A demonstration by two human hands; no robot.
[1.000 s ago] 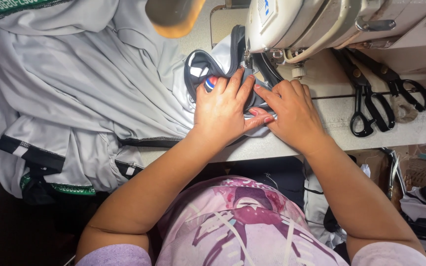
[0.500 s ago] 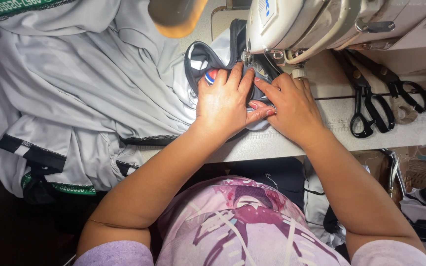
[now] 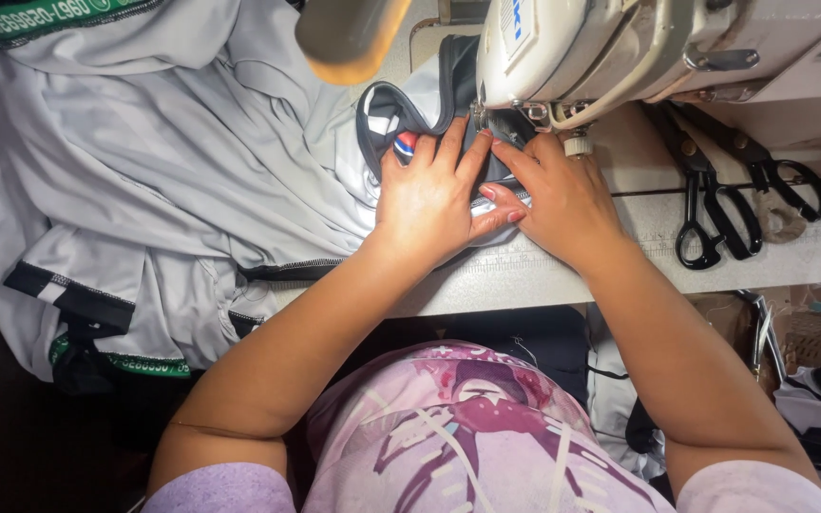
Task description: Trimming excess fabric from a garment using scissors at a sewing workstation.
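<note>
Grey jersey garment (image 3: pixel 144 190) – smooth, dark-trimmed collar (image 3: pixel 387 119) at needle, centre-far | left hand (image 3: pixel 429 195) flat, fingers spread, pressing collar | right hand (image 3: pixel 563 195) flat beside it – under cream sewing machine (image 3: pixel 620 47) | black scissors (image 3: pixel 715 209) right.

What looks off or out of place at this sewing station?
Nothing damaged or spilled. Both hands, left and right, lie flat on the dark collar at the machine. Grey garments hang bunched over the table edge; two scissors lie crossed.

Needle hidden behind sewing machine (image 3: pixel 620 47)
</note>
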